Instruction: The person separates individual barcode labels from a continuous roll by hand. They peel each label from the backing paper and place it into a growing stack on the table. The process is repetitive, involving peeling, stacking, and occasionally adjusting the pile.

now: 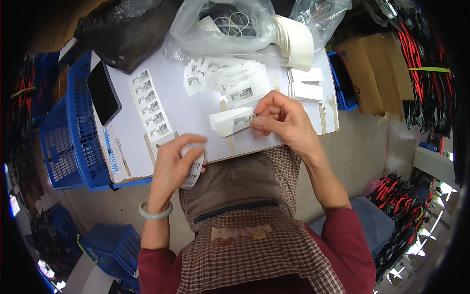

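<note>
Left fingers (190, 140) grip a barcode strip (192, 173) right at the bench's (188, 117) near edge; right fingers (270, 124) pinch a barcode label (243, 121), open bench leftward!

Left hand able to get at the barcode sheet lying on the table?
Probably yes: the barcode sheet lies uncovered just beyond the left hand, though that hand holds a label strip.

Left hand (171, 161) at table (181, 117)'s near edge, fingers bent inward, gripping; left wrist (160, 196) just short of table. Right hand (286, 120) above table, thumb and index pinching, other fingers curled; right forearm (327, 183) off table's near side.
</note>
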`<state>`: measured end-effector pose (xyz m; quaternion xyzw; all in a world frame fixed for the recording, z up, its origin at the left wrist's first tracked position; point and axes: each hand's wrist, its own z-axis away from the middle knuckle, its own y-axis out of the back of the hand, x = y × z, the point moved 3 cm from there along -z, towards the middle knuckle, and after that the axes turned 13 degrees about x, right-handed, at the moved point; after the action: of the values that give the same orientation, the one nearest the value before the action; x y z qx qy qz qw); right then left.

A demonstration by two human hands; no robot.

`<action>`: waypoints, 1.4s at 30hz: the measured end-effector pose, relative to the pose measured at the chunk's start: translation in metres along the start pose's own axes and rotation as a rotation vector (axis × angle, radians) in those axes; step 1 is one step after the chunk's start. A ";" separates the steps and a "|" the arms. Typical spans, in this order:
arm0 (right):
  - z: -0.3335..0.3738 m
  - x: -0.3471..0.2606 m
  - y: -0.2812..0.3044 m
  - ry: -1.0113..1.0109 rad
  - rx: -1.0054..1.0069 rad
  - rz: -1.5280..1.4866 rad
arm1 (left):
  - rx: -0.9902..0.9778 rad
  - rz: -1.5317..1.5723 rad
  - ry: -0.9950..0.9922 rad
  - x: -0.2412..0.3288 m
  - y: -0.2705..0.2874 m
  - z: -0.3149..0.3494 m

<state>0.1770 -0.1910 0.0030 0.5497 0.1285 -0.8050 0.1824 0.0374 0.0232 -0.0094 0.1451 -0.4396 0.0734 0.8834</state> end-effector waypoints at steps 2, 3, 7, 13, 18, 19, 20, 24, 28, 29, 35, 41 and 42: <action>-0.003 0.003 -0.007 0.008 0.035 0.141 | 0.072 -0.165 -0.110 0.006 -0.011 -0.009; -0.005 0.003 -0.009 0.027 0.042 0.172 | 0.081 -0.303 -0.160 0.016 -0.015 -0.015; -0.007 0.007 -0.023 0.088 -0.001 0.326 | 0.166 -0.515 -0.297 0.016 -0.028 -0.037; -0.009 0.010 -0.026 0.150 0.024 0.464 | 0.181 -0.557 -0.292 0.021 -0.031 -0.037; -0.009 0.011 -0.025 0.161 0.004 0.460 | 0.159 -0.468 -0.285 0.013 -0.027 -0.042; -0.009 0.010 -0.025 0.166 0.003 0.477 | 0.127 -0.466 -0.232 0.016 -0.026 -0.043; -0.010 0.008 -0.026 0.170 0.002 0.493 | 0.095 -0.465 -0.178 0.018 -0.026 -0.044; -0.008 0.012 -0.029 0.356 0.037 0.584 | 0.184 -0.684 -0.421 0.026 -0.038 -0.041; -0.009 0.007 -0.024 0.397 0.119 0.486 | 0.264 -0.470 -0.404 0.037 -0.035 -0.040; -0.015 0.002 -0.016 0.407 0.177 0.407 | 0.282 -0.349 -0.352 0.045 -0.031 -0.040; -0.055 -0.002 -0.025 0.604 0.292 1.003 | 0.181 -0.833 -0.487 0.071 -0.043 -0.093; -0.039 -0.020 -0.016 0.561 0.243 1.020 | 0.070 -0.688 -0.369 0.076 -0.032 -0.087; -0.043 -0.015 -0.015 0.586 0.231 0.987 | 0.024 -0.503 -0.310 0.071 -0.026 -0.083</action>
<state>0.2113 -0.1573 0.0017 0.7607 -0.1861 -0.4479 0.4314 0.1493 0.0256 -0.0047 0.2694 -0.5185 -0.1660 0.7944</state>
